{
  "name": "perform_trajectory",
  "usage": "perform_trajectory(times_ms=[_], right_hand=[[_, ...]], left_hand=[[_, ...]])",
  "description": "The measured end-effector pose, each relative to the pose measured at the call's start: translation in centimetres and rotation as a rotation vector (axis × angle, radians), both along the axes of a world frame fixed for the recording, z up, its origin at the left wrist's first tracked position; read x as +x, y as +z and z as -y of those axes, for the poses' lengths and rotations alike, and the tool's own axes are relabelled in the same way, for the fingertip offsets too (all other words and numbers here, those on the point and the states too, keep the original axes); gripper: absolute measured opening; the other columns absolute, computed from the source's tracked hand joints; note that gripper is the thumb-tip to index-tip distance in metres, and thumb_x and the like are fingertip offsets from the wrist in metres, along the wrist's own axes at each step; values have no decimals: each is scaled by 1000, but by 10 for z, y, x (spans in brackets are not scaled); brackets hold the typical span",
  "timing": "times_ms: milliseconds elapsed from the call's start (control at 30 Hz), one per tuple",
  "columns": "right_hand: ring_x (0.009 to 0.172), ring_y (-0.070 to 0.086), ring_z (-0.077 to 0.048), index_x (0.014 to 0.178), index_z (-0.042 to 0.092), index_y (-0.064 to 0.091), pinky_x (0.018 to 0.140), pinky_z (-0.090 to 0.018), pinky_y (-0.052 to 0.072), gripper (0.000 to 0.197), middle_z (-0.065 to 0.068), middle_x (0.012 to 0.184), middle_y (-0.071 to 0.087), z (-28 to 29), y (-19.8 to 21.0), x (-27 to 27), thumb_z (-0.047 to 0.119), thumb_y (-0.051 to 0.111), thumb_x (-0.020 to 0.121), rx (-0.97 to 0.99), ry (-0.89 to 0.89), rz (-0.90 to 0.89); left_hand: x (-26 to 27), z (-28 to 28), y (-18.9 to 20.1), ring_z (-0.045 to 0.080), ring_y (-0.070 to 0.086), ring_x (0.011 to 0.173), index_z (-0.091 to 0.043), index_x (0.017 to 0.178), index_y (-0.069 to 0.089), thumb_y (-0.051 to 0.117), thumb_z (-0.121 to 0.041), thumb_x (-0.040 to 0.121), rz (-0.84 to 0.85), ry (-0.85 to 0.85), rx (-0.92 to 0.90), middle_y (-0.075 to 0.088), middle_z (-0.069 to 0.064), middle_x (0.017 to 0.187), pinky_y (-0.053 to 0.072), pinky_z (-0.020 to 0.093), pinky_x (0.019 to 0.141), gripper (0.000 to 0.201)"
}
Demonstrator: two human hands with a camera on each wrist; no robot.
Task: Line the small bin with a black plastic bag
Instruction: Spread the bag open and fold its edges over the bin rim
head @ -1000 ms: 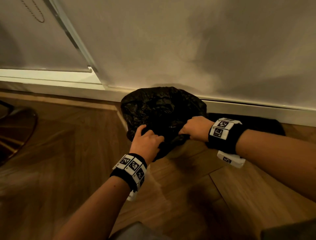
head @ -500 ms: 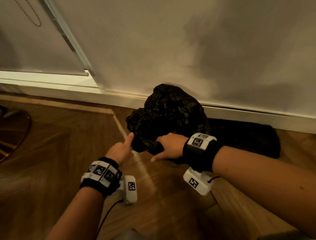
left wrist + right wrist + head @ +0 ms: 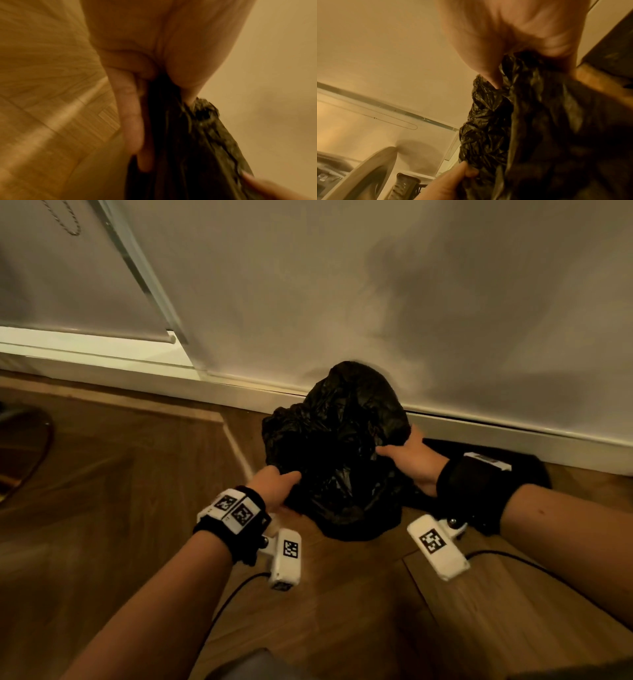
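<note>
A crumpled black plastic bag [image 3: 335, 440] stands puffed up on the wooden floor against the wall. My left hand [image 3: 291, 477] pinches its near-left edge between thumb and fingers; the left wrist view shows the film [image 3: 188, 148] caught under the thumb. My right hand [image 3: 399, 445] grips the bag's right side, its fingers curled into the folds [image 3: 530, 108]. The two hands hold the bag spread between them. A dark low object [image 3: 527, 470] lies by the skirting behind my right wrist; I cannot tell whether it is the bin.
The white wall and skirting board [image 3: 513, 436] run right behind the bag. A roller blind [image 3: 68, 285] with a bead chain hangs at the far left over a lit sill. A dark round chair base [image 3: 24, 453] sits at the left edge. Wrist-camera cables trail over the floor.
My hands have moved apart: the right one shifted from the bag's front to its right side, the left took hold of the near-left edge. The bag now stands taller and wider.
</note>
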State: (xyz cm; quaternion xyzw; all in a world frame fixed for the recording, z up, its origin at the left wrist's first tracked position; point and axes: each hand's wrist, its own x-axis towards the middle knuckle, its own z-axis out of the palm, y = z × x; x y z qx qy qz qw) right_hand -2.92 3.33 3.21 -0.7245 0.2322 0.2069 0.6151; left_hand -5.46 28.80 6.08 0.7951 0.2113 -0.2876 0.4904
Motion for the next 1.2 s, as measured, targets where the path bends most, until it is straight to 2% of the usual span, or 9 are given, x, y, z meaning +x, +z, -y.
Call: perform_trajectory(times_ms=[100, 167, 300, 533, 600, 700, 833, 1033, 1200], right_hand=[[109, 61, -36, 144, 31, 23, 89, -59, 50, 119, -10, 131, 55, 13, -2, -7, 48, 87, 44, -20, -32, -106], [104, 65, -38, 137, 25, 40, 85, -62, 50, 89, -12, 121, 64, 18, 6, -12, 38, 85, 61, 74, 67, -154], [108, 63, -33, 120, 20, 60, 99, -52, 47, 30, -13, 116, 68, 11, 20, -20, 24, 61, 91, 196, 156, -132], [109, 64, -32, 115, 0, 65, 104, -44, 45, 28, -17, 114, 69, 10, 21, -44, 15, 58, 92, 145, 341, -273], [105, 66, -30, 116, 5, 65, 100, -43, 49, 41, -16, 116, 69, 11, 30, -39, 30, 69, 84, 15, 399, -219], [119, 54, -29, 138, 18, 41, 101, -45, 46, 107, -12, 136, 51, 9, 51, -29, 71, 76, 52, -583, 488, 120], [120, 47, -30, 136, 35, 34, 100, -45, 39, 73, -7, 130, 45, -28, 106, -31, 54, 69, 75, -1001, 665, 608], [79, 55, -19, 126, 7, 59, 69, -29, 48, 32, -6, 95, 63, -98, 37, -49, 12, 53, 95, -564, 1566, -367], [106, 56, -32, 134, -1, 49, 99, -39, 40, 42, -18, 120, 59, -110, 7, -32, 18, 52, 97, -728, 1561, -330]], left_hand=[[1, -14, 11, 16, 64, 43, 5, 88, 55, 52, -21, 94, -10, -157, 149, 61, 14, 69, 52, 23, 42, 26], [0, -20, 15, 11, 59, 38, -3, 89, 54, 51, -22, 95, -6, -219, 185, 59, 7, 66, 43, 19, 35, 20], [-3, -25, 8, 16, 59, 60, -6, 106, 55, 54, -15, 92, 4, -170, 71, 61, 4, 76, 46, 20, 41, 17], [-13, -42, 5, 24, 66, 96, -20, 120, 52, 65, -9, 83, -106, -272, -59, 66, 6, 110, 56, 37, 81, 41], [-13, -45, 3, 27, 63, 104, -32, 132, 33, 76, -26, 69, -83, -248, -30, 60, 6, 121, 55, 43, 89, 77], [-12, -41, 3, 27, 61, 108, -29, 140, 30, 66, -32, 84, 12, -270, 70, 56, 5, 128, 54, 44, 90, 67], [-13, -32, 8, 23, 58, 112, -22, 139, 42, 55, -24, 92, 109, -364, 159, 58, 3, 130, 48, 34, 93, 48], [-17, -18, 20, 21, 59, 107, -22, 132, 46, 54, -23, 90, 188, -499, 216, 61, 3, 123, 49, 35, 89, 43], [-23, -7, 24, 25, 56, 114, -13, 132, 45, 53, -19, 91, 248, -622, 278, 57, 9, 128, 47, 36, 93, 42]])
